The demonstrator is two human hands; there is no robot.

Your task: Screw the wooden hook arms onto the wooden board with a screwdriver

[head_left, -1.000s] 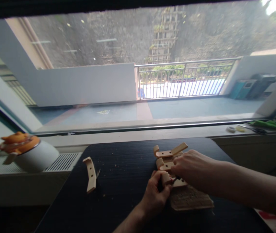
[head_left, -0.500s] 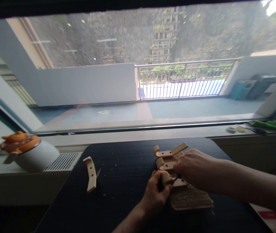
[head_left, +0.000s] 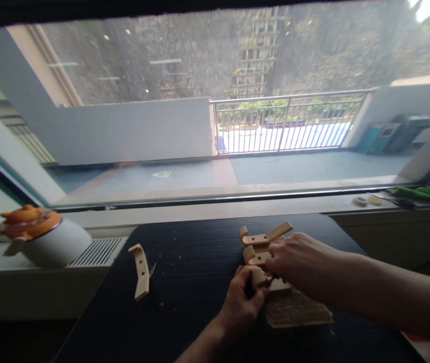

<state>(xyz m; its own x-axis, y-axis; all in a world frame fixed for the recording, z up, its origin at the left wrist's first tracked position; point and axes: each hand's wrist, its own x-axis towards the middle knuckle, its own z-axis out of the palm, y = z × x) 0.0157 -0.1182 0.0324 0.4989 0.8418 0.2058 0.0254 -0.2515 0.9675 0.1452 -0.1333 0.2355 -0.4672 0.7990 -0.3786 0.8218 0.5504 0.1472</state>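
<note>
My left hand (head_left: 243, 295) is closed around the curled end of a pale wooden hook (head_left: 258, 277), holding it on a rough brown wooden board (head_left: 300, 311). Above that hook, my right hand (head_left: 286, 254) is a fist round what looks like a screwdriver (head_left: 273, 279). Only a bit of its dark shaft shows; the handle is hidden in the fingers. Two more wooden hooks, a middle one (head_left: 251, 254) and a far one (head_left: 256, 239), lie in a row along the board, with dark holes in their flat parts. My right hand partly covers the middle one.
Another wooden hook (head_left: 142, 272) lies apart on the black table (head_left: 192, 307), among small wood crumbs. A white pot with an orange animal-shaped top (head_left: 54, 242) stands left on the sill. Tape rolls (head_left: 360, 201) and a green cloth (head_left: 415, 194) lie right, below the window.
My right hand has shifted slightly left and its wrist has turned a little, hiding more of the tool. My left hand and the hooks stay in place.
</note>
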